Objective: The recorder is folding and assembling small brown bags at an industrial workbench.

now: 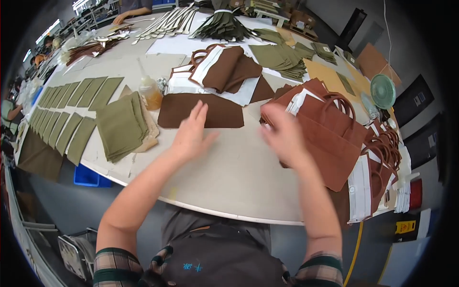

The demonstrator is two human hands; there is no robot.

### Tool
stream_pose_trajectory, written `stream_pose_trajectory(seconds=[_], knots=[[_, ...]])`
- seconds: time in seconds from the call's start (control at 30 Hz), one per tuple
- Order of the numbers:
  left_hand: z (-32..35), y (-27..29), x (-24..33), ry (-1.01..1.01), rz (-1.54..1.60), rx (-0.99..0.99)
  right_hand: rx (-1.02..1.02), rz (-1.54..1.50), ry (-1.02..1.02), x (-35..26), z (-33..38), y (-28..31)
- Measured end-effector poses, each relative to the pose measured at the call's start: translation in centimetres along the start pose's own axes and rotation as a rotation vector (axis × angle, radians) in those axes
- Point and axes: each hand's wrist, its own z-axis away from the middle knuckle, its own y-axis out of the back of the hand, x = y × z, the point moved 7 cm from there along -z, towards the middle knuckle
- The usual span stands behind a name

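My left hand [189, 136] lies over the near edge of a dark brown panel [222, 112], fingers stretched out, thumb apart, holding nothing. The panel is flat on the table in front of me. My right hand [286, 136] is smeared by motion at the left edge of a pile of reddish-brown bag pieces [325, 138] with looped handles. Its fingers look bent, but whether they grip anything cannot be made out. Beyond the panel lie folded dark brown pieces [234, 67] with white backing. A squeeze bottle [150, 93] of amber liquid stands left of the panel.
Olive fabric pieces [119, 125] are stacked at the left, beside rows of olive strips [79, 138]. More olive pieces [279, 60] and bundled dark straps [223, 26] lie farther back. A green fan [383, 91] stands at the right. Another person's hand [122, 18] shows at the far edge.
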Motion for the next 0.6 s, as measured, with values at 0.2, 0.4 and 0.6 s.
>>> stream_pose_trajectory(seconds=[0.2,0.4,0.6], knots=[[-11.7,0.2,-4.3,0.137,-0.202,0.168,-0.017,-0.033,-0.057,1.0,1.3,-9.8],[-20.2,0.1,-10.6,0.281,0.006,0.157,-0.051,0.021,-0.101,0.9,0.8,-9.7],[-22.7,0.9,-7.9,0.457,-0.345,0.168,-0.054,-0.005,-0.052,1.7,0.5,-9.4]])
